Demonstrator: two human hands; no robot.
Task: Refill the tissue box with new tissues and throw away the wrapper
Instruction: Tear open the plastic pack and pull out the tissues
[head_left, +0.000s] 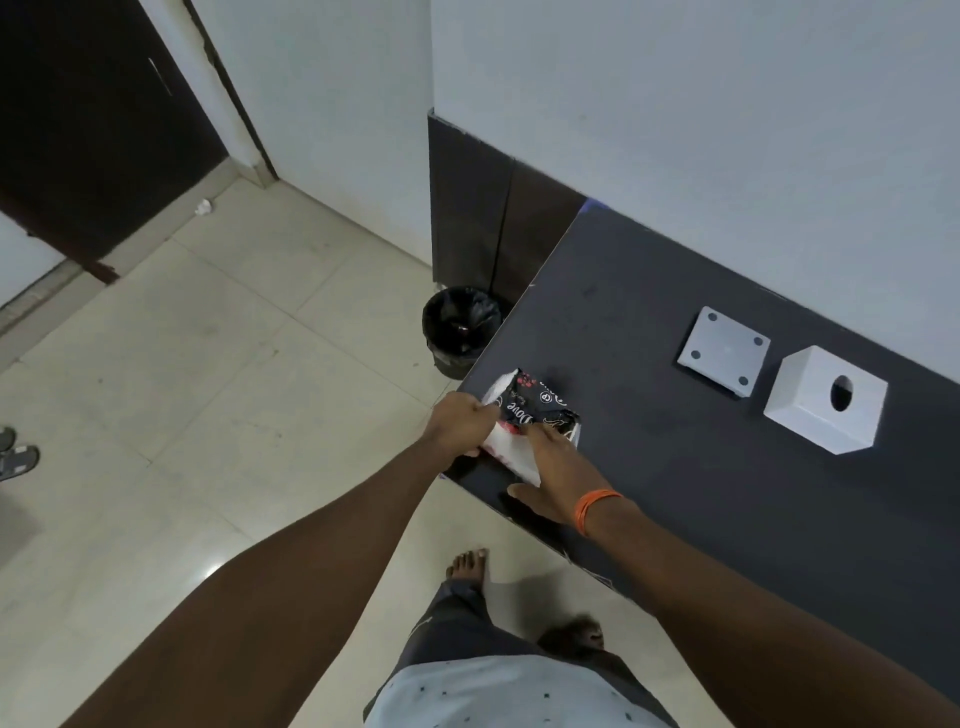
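A tissue pack in a black printed wrapper lies at the near left corner of the dark table, with white tissues showing at its open end. My left hand pinches the wrapper's left end. My right hand presses on the pack and the white tissues from the right. The white cube tissue box with a round hole stands further right, and its square white base plate lies upside down beside it.
A black-lined waste bin stands on the tiled floor just left of the table's corner. A dark door is at the far left. Sandals lie at the left edge. My bare feet are near the table.
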